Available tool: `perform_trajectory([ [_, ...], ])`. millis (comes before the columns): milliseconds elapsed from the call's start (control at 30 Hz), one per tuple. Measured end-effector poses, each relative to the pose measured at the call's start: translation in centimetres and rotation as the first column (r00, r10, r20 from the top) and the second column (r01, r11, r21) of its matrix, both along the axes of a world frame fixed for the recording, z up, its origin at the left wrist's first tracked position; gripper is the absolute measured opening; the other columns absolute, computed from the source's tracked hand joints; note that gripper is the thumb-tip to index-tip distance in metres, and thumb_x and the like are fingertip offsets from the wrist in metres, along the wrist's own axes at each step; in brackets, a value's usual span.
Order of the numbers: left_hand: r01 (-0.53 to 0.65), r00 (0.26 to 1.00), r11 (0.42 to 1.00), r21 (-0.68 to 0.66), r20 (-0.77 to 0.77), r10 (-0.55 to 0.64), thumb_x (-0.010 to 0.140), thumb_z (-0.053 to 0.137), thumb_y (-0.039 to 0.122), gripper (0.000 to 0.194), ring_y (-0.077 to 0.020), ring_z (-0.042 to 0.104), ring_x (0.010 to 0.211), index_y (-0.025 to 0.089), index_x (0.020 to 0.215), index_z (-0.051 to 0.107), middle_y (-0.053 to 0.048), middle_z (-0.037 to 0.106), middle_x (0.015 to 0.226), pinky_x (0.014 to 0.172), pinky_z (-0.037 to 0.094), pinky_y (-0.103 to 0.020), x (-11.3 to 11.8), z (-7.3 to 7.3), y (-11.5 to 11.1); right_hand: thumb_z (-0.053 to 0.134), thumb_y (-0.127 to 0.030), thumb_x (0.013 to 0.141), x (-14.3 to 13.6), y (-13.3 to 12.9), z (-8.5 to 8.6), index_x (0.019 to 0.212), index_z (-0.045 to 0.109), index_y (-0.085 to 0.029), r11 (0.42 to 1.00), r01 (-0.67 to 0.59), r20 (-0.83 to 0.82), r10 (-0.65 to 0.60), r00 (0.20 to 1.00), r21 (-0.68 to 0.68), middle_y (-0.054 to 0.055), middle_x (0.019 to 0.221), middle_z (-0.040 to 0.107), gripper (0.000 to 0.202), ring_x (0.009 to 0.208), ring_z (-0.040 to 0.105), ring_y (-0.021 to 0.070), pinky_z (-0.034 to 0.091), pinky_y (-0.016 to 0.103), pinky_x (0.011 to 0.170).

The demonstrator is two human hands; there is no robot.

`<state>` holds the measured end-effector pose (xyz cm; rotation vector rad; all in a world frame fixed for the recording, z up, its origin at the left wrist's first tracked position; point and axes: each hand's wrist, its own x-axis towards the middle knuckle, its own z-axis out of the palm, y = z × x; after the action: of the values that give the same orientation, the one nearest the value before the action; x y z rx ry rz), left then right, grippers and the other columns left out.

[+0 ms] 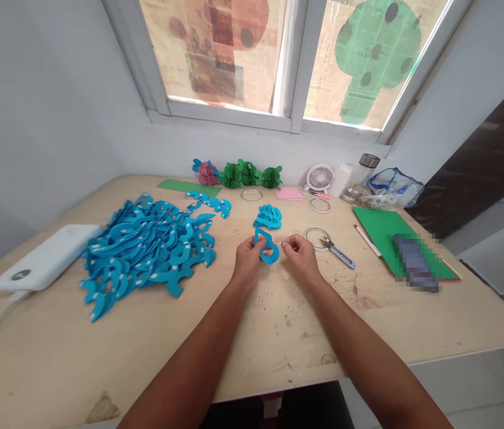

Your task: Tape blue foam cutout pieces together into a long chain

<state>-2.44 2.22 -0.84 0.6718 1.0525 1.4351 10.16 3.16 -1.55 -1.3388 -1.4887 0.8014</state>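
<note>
A curved blue paper cut-out (271, 256) is pinched in my left hand (246, 260), held just above the tabletop. Close by on the right, my right hand (301, 255) has its thumb and forefinger pressed together. Whether anything small is between those fingertips I cannot make out. Just beyond the held piece lies a small folded stack of blue paper (268, 216). To the left of my hands spreads a big heap of blue paper cut-outs (145, 244), many with small white squares on them. Blue-handled thread snips (340, 252) lie right of my right hand, over a tape roll (317, 230).
A white power bank (46, 256) with a cable sits at the left. Along the wall stand green paper ornaments (248, 173), a pink one (208, 172), a small fan (320, 177) and a glass bottle (363, 173). Green sheets (395, 229) and a blurred phone (415, 261) lie right.
</note>
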Motion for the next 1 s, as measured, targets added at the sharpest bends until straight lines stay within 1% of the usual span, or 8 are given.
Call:
perform_trajectory([
  [133,0.061,0.991,0.998,0.012,-0.120,-0.059,0.060,0.069,0.039,0.031,-0.0117,0.055,0.055,0.011,0.071,0.064,-0.004,0.063,0.060,0.054,0.040,-0.023,0.2,0.0,-0.2,0.055,-0.030,0.069,0.1,-0.1,0.9,0.067,0.056,-0.017,0.999,0.040,-0.122,-0.037,0.992,0.016,-0.002,0.061,0.056,0.013,0.055,0.048,0.0109,0.040,0.023,0.054],
  [233,0.087,0.983,0.996,0.019,-0.162,-0.083,0.059,0.069,0.037,0.029,-0.0114,0.055,0.055,0.012,0.073,0.065,-0.002,0.062,0.059,0.054,0.040,-0.022,0.5,-0.1,-0.3,0.055,-0.030,0.069,-0.1,-0.4,1.3,0.070,0.058,-0.017,0.999,-0.027,-0.190,0.034,0.981,0.037,0.001,0.067,0.060,0.013,0.060,0.054,0.0127,0.044,0.024,0.058],
  [333,0.091,0.976,0.995,0.033,-0.200,-0.083,0.060,0.069,0.033,0.026,-0.0108,0.055,0.056,0.012,0.075,0.065,-0.002,0.063,0.060,0.054,0.040,-0.022,0.8,-0.4,-0.4,0.056,-0.030,0.070,-0.3,-0.6,1.3,0.071,0.059,-0.017,0.995,-0.097,-0.219,0.100,0.970,0.027,0.001,0.069,0.062,0.013,0.060,0.057,0.0136,0.046,0.025,0.058],
  [567,0.079,0.975,0.996,0.032,-0.212,-0.071,0.060,0.070,0.031,0.026,-0.0119,0.058,0.058,0.013,0.077,0.065,-0.004,0.066,0.066,0.053,0.041,-0.021,1.3,-0.4,-0.7,0.057,-0.028,0.068,-0.4,-0.5,0.9,0.066,0.058,-0.017,1.000,-0.025,-0.173,0.023,0.985,-0.009,-0.001,0.060,0.060,0.011,0.053,0.056,0.0132,0.047,0.025,0.054],
  [733,0.061,0.982,0.998,0.004,-0.181,-0.059,0.059,0.069,0.030,0.030,-0.0118,0.058,0.059,0.015,0.085,0.067,-0.004,0.066,0.070,0.053,0.041,-0.021,1.2,0.2,-0.8,0.056,-0.028,0.068,-0.3,-0.4,0.8,0.067,0.058,-0.017,0.999,-0.043,-0.175,0.041,0.984,-0.008,0.000,0.060,0.061,0.011,0.053,0.057,0.0131,0.046,0.025,0.055],
  [833,0.046,0.987,0.999,0.003,-0.156,-0.045,0.059,0.068,0.030,0.029,-0.0111,0.057,0.061,0.015,0.084,0.068,-0.003,0.066,0.071,0.051,0.039,-0.020,0.9,0.5,-0.8,0.056,-0.028,0.068,-0.2,-0.4,0.9,0.066,0.059,-0.017,0.999,-0.038,-0.108,0.039,0.993,0.017,0.000,0.062,0.062,0.012,0.056,0.056,0.0130,0.045,0.024,0.056],
  [933,0.038,0.990,0.999,-0.015,-0.132,-0.040,0.059,0.066,0.029,0.025,-0.0096,0.052,0.056,0.014,0.079,0.069,-0.002,0.064,0.068,0.046,0.036,-0.019,0.6,0.7,-0.8,0.055,-0.027,0.068,-0.1,-0.5,1.2,0.065,0.060,-0.017,0.998,-0.043,-0.028,0.045,0.999,0.037,0.000,0.062,0.062,0.011,0.058,0.055,0.0125,0.043,0.024,0.057],
  [1000,0.050,0.990,0.998,-0.032,-0.134,-0.054,0.058,0.066,0.028,0.024,-0.0093,0.050,0.052,0.013,0.077,0.069,-0.001,0.062,0.064,0.044,0.035,-0.019,0.4,0.7,-0.8,0.055,-0.026,0.068,-0.1,-0.6,1.3,0.065,0.060,-0.017,0.997,-0.074,0.016,0.074,0.997,0.036,0.000,0.062,0.062,0.011,0.059,0.054,0.0124,0.043,0.024,0.058],
])
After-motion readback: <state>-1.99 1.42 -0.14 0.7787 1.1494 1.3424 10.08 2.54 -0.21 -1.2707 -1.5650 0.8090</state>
